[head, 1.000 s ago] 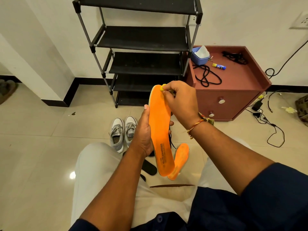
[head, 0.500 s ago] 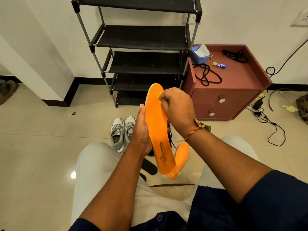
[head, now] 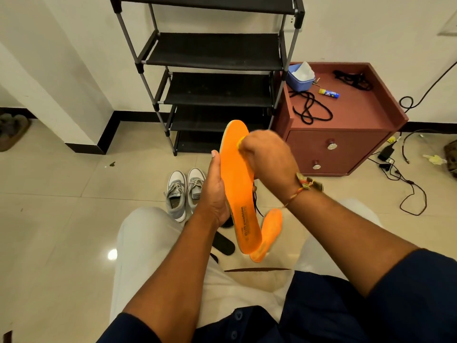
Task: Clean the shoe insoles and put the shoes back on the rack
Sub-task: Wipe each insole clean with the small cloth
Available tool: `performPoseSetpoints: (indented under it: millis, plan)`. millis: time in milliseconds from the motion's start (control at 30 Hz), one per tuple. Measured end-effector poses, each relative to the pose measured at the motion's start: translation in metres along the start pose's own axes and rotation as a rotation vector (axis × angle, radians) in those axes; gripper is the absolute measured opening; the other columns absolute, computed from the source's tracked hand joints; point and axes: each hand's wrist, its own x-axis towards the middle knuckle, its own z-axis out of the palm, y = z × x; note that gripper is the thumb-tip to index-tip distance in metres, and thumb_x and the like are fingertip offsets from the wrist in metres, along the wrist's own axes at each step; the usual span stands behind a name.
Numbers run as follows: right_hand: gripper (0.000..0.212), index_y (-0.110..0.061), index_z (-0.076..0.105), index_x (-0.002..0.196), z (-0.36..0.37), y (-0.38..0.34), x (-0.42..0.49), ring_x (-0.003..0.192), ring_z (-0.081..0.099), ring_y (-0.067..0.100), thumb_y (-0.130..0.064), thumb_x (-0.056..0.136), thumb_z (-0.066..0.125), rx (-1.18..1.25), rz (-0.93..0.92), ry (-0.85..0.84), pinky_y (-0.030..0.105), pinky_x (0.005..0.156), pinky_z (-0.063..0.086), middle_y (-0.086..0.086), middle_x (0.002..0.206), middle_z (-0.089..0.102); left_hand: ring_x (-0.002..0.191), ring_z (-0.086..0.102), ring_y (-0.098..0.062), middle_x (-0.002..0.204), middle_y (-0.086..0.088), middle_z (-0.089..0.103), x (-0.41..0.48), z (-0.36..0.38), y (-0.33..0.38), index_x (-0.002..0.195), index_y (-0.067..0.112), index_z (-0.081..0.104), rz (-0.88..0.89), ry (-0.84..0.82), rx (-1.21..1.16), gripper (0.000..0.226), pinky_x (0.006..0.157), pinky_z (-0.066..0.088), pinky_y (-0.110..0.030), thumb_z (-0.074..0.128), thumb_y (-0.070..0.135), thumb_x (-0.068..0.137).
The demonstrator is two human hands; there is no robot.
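My left hand (head: 215,194) grips an orange insole (head: 237,184) from behind, holding it upright over my lap. My right hand (head: 268,159) is curled round a small yellow thing (head: 240,142), mostly hidden, and presses it against the upper part of the insole. A second orange insole (head: 269,233) lies lower, just right of the first. A pair of grey sneakers (head: 185,191) stands on the floor in front of my knees. The black shoe rack (head: 212,70) stands against the wall with bare shelves.
A dark insole (head: 223,243) lies on the floor by my left knee. A red-brown cabinet (head: 346,134) right of the rack carries a blue box, black cords and a small tube. Cables and a charger trail over the floor at right.
My right hand has slid down from the insole's tip onto its upper part. The insole has tilted a little to the left.
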Motion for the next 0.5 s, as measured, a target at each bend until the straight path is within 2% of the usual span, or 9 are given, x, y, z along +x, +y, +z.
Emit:
performPoseSetpoints:
  millis: [67, 133, 300, 333, 400, 500]
  plan:
    - [0.012, -0.006, 0.073, 0.091, -0.004, 0.005, 0.01, 0.086, 0.065, 0.031, -0.012, 0.09, 0.063, 0.033, 0.059, 0.045, 0.045, 0.08, 0.054, 0.012, 0.091, 0.07, 0.096, 0.072, -0.029, 0.113, -0.014, 0.074, 0.001, 0.0, -0.001, 0.131, 0.024, 0.056, 0.002, -0.008, 0.012, 0.061, 0.084, 0.056, -0.047, 0.022, 0.066, 0.101]
    - [0.013, -0.007, 0.074, 0.094, -0.003, 0.0, 0.008, 0.089, 0.066, 0.029, -0.013, 0.09, 0.064, 0.092, 0.063, 0.051, 0.044, 0.082, 0.055, 0.01, 0.094, 0.071, 0.099, 0.071, -0.031, 0.116, -0.015, 0.073, 0.001, -0.002, -0.001, 0.131, 0.025, 0.056, 0.01, -0.001, -0.002, 0.062, 0.086, 0.055, -0.049, 0.022, 0.067, 0.101]
    - [0.018, -0.016, 0.073, 0.099, 0.017, -0.027, -0.026, 0.093, 0.066, 0.018, -0.02, 0.093, 0.057, 0.285, -0.01, -0.09, 0.035, 0.083, 0.054, 0.001, 0.099, 0.072, 0.124, 0.061, -0.038, 0.131, -0.02, 0.066, 0.004, -0.01, 0.002, 0.133, 0.014, 0.058, 0.014, 0.054, -0.118, 0.078, 0.109, 0.045, -0.055, 0.024, 0.074, 0.097]
    - [0.016, -0.017, 0.073, 0.098, 0.021, -0.031, -0.034, 0.092, 0.065, 0.016, -0.019, 0.093, 0.058, 0.324, -0.016, -0.108, 0.033, 0.082, 0.054, 0.0, 0.098, 0.072, 0.121, 0.063, -0.037, 0.13, -0.019, 0.067, 0.005, -0.012, 0.004, 0.13, 0.013, 0.059, 0.023, 0.078, -0.135, 0.078, 0.108, 0.046, -0.053, 0.023, 0.074, 0.097]
    - [0.012, -0.017, 0.074, 0.096, 0.025, -0.035, -0.048, 0.09, 0.065, 0.013, -0.017, 0.091, 0.063, 0.398, -0.017, -0.122, 0.03, 0.08, 0.054, -0.002, 0.096, 0.072, 0.108, 0.067, -0.033, 0.128, -0.018, 0.067, 0.006, -0.015, 0.008, 0.127, 0.015, 0.061, 0.06, 0.115, -0.136, 0.077, 0.097, 0.051, -0.047, 0.02, 0.073, 0.098]
    - [0.01, -0.017, 0.075, 0.096, 0.024, -0.03, -0.067, 0.089, 0.065, 0.01, -0.014, 0.089, 0.069, 0.461, -0.029, -0.175, 0.021, 0.077, 0.053, -0.002, 0.096, 0.072, 0.102, 0.067, -0.03, 0.137, -0.018, 0.062, 0.007, -0.02, 0.012, 0.137, 0.016, 0.055, 0.123, 0.126, -0.148, 0.08, 0.083, 0.053, -0.042, 0.015, 0.073, 0.098]
